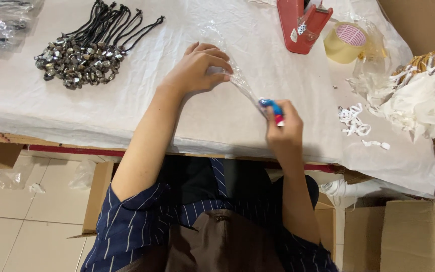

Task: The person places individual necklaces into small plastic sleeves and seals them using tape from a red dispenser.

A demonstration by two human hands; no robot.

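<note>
Left hand: the left hand point(197, 68) rests on the white table cover point(36, 95), its fingers pinched together on one end of a thin clear plastic bag point(241, 84).
Right hand: the right hand point(284, 132) is closed around a small blue and red object point(273, 109), maybe a lighter or a marker; I cannot tell which. Its tip meets the other end of the bag.
Clear plastic bag: it is stretched tight between the two hands, from 11 o'clock to 5 o'clock, near the middle of the table. I cannot tell if something is inside.
Risk, tearing: the film looks very thin, so I judge that a stronger pull can tear it or make it slip out of the pinch.
Risk, heat: if the blue and red object is a lighter, the film or the fingers near it can be burned.
Bracelet pile: at 10 o'clock from the hands, a heap of dark cords with shiny beads point(84, 50) lies loose, in no container.
Bags at the far left: clear bags point(1, 22) hold dark items, too blurred to name.
Tape dispenser: the red dispenser point(300, 22) stands at 1 o'clock, with a tape roll point(346, 43) just beside it.
Cardboard boxes: the boxes point(409, 234) stand under the table at 4 o'clock; their content is hidden.
</note>
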